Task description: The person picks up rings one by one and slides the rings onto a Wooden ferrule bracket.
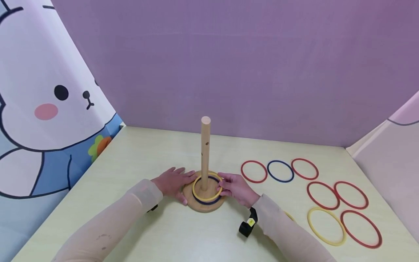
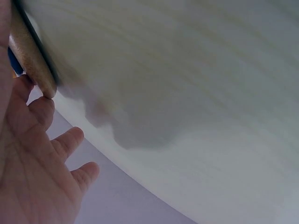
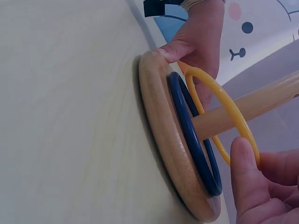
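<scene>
Right hand (image 1: 238,188) pinches yellow ring (image 3: 224,97) between thumb and fingers; ring encircles peg (image 1: 205,153), above blue ring (image 3: 187,130) lying on round wooden base (image 3: 163,126). Left hand (image 1: 173,182), fingers spread, touches the base's edge without grasping. Base stands on counter (image 1: 157,149).

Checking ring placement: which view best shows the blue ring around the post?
Right wrist: the blue ring appears large there, encircling the post. Head shows it small, partly covered by the yellow ring; left wrist catches only a blue sliver.
</scene>
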`<state>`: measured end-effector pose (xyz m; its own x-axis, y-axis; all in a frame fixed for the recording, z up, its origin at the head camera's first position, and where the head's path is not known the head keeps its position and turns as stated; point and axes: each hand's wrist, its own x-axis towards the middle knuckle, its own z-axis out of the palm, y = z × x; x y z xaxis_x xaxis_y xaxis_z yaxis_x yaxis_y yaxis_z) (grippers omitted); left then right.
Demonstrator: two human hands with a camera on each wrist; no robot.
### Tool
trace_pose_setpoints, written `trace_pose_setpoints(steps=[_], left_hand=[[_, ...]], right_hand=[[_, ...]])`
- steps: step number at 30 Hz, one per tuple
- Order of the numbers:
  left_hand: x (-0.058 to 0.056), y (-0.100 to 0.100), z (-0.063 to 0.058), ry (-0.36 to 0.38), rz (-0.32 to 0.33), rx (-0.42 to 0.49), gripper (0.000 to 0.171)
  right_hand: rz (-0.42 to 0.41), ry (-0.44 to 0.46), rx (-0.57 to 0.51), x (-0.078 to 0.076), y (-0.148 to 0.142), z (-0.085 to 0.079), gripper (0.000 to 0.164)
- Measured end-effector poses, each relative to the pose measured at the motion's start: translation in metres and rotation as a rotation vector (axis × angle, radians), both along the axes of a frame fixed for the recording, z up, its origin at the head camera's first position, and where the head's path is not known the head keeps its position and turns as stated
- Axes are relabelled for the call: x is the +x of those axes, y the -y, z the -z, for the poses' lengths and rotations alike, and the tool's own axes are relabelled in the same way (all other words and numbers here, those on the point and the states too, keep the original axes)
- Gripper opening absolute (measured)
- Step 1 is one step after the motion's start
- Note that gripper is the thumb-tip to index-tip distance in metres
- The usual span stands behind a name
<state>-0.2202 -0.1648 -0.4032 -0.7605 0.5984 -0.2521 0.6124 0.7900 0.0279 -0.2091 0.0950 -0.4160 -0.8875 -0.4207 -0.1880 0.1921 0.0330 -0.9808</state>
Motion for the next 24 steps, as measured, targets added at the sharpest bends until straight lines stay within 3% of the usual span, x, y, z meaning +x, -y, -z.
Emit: trace_pose_setpoints(steps=[6,15,24], left_hand=[[0.0,0.0,-0.002,-0.002,0.007,0.001,0.098],[-0.001,0.002,0.001,0.017,0.003,0.025,0.098],[0.0,0.0,-0.001,0.015,-0.011,0.02,0.099]], right_hand=[[-0.003,-0.076,0.138,-0.002,0.001,-0.004,0.043],[-0.087,-0.243,0.311,-0.006,0.0,-0.005,0.039],[-0.058,-0.287,0.467,-0.011,0.004,-0.008,0.035]])
